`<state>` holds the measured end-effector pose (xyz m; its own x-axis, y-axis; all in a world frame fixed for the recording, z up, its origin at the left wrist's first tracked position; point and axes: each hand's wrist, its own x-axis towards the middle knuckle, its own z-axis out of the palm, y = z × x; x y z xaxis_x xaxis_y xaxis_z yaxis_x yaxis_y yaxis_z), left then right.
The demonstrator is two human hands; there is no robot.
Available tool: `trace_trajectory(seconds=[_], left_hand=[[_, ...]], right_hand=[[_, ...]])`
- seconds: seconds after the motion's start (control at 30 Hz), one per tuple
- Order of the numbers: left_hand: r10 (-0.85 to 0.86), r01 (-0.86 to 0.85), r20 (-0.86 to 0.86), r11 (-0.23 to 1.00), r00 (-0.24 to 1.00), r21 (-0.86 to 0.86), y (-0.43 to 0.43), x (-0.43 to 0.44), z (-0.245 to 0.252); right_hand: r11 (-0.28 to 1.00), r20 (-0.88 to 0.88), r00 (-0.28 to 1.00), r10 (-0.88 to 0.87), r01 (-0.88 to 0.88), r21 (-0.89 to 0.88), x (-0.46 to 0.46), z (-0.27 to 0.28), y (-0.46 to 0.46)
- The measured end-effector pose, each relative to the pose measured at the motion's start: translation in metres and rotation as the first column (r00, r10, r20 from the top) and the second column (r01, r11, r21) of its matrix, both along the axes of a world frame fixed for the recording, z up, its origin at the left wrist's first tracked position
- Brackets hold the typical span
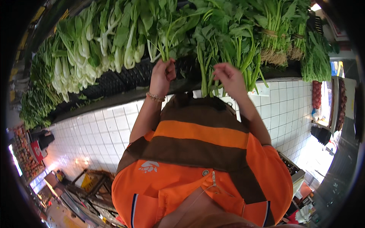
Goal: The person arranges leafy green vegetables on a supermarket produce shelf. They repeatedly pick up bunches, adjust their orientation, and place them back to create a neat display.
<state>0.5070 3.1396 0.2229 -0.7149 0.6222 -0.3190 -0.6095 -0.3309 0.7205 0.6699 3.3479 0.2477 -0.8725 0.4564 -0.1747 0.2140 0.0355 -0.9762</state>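
Observation:
My left hand (164,71) is closed around the pale green stems of a bunch of leafy greens (166,42), whose leaves spread upward among the other vegetables. My right hand (230,78) is raised beside it, fingers loosely curled and a little apart, with nothing visible in them. Close to its fingertips stand the thick stems of leafy greens (203,71). Behind that hand lie more long-stemmed greens (249,61), which the hand partly overlaps.
Bok choy (82,65) lies heaped on a black crate (122,81) to the left. Root-tied greens (275,42) and thin-leaved greens (316,59) sit at the right. White tiles (105,125) stretch below the shelf edge. A brown and orange apron (199,134) covers my front.

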Motion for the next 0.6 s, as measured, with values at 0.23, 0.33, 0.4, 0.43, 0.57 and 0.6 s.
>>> trace_trajectory(seconds=[0.23,0.33,0.4,0.43,0.57,0.6], left_hand=[[-0.166,0.100,-0.116,0.896,0.979,-0.432,0.024,0.045,-0.016],[-0.044,0.002,-0.121,0.945,0.992,-0.326,0.021,0.056,-0.026],[-0.060,0.031,-0.091,0.955,0.994,-0.294,0.016,0.060,-0.030],[-0.064,0.042,-0.073,0.962,0.995,-0.271,0.012,0.062,-0.031],[-0.041,0.066,0.112,0.972,0.993,-0.224,0.008,0.070,-0.030],[-0.059,0.077,0.112,0.983,0.992,-0.168,0.009,0.072,-0.030]], right_hand=[[0.994,-0.043,0.993,-0.113,0.114,0.001,-0.009,0.011,0.062],[0.959,-0.162,0.985,0.061,-0.013,0.284,-0.047,0.020,0.085],[0.852,-0.249,0.959,0.136,0.016,0.524,-0.093,0.022,0.101],[0.776,-0.250,0.953,0.169,0.028,0.631,-0.123,0.023,0.110],[0.308,-0.150,0.969,0.194,0.085,0.947,-0.240,0.018,0.128],[0.104,-0.173,0.969,0.179,0.156,0.982,-0.261,0.013,0.126]])
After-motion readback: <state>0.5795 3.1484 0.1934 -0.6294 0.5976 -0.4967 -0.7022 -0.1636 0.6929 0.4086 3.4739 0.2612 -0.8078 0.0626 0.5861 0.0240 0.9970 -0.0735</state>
